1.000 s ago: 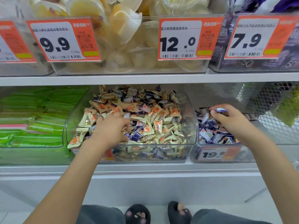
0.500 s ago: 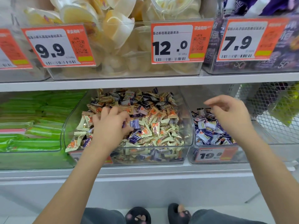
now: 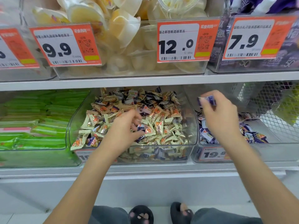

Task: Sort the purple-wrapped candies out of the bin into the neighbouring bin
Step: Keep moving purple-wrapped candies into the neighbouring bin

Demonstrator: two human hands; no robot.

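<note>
A clear middle bin (image 3: 193, 136) holds a heap of cream-and-orange candies (image 3: 161, 125) with purple-wrapped ones mixed in. The neighbouring clear bin (image 3: 258, 151) on the right holds purple candies (image 3: 208, 136). My left hand (image 3: 123, 131) is down in the middle bin. Its fingers are blurred on the pile beside a purple wrapper (image 3: 141, 127), and I cannot see whether they grip anything. My right hand (image 3: 221, 120) hovers over the left end of the right bin and pinches one purple candy (image 3: 207, 100) between thumb and fingers.
A bin of green packs (image 3: 40, 120) stands to the left. A wire mesh basket (image 3: 275, 120) is at the far right. The shelf above carries bins of jelly cups (image 3: 126, 38) with orange price tags (image 3: 186, 41). My slippers (image 3: 140, 215) show below.
My right hand let a candy go over the right bin, opened, and now pinches a purple candy higher up and further left. My left hand has shifted right within the middle bin.
</note>
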